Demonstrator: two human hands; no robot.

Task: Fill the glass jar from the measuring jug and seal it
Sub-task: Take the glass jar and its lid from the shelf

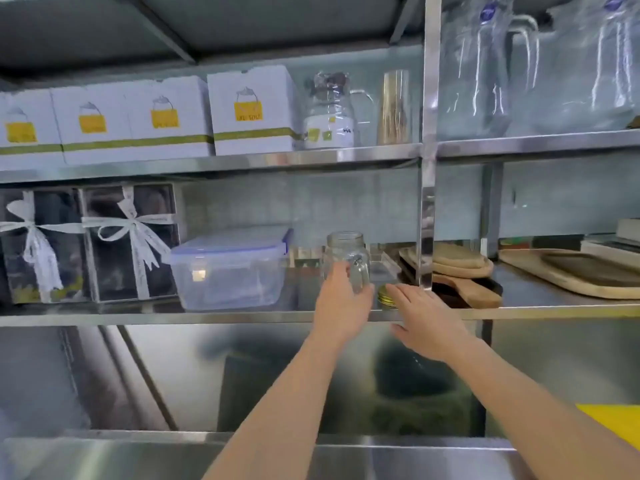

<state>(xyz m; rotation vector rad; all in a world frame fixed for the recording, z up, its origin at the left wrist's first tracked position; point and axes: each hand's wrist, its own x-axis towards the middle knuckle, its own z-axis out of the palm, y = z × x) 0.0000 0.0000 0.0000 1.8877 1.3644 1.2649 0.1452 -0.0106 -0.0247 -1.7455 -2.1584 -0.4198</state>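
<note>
An empty clear glass jar (pixel 346 252) with a side handle stands upright on the lower steel shelf (pixel 242 317), its mouth uncovered. My left hand (pixel 341 306) is wrapped around its lower part. A round gold lid (pixel 385 296) lies flat on the shelf just right of the jar. My right hand (pixel 424 317) reaches over the shelf edge with fingers spread, fingertips at the lid, holding nothing. No measuring jug shows among the task items near my hands.
A lidded clear plastic box (pixel 228 268) sits left of the jar, with ribbon-tied gift boxes (pixel 86 244) beyond it. A steel upright post (pixel 427 202) stands right of the lid. Wooden boards (pixel 464 271) lie further right. White cartons and glass pitchers (pixel 485 74) fill the upper shelf.
</note>
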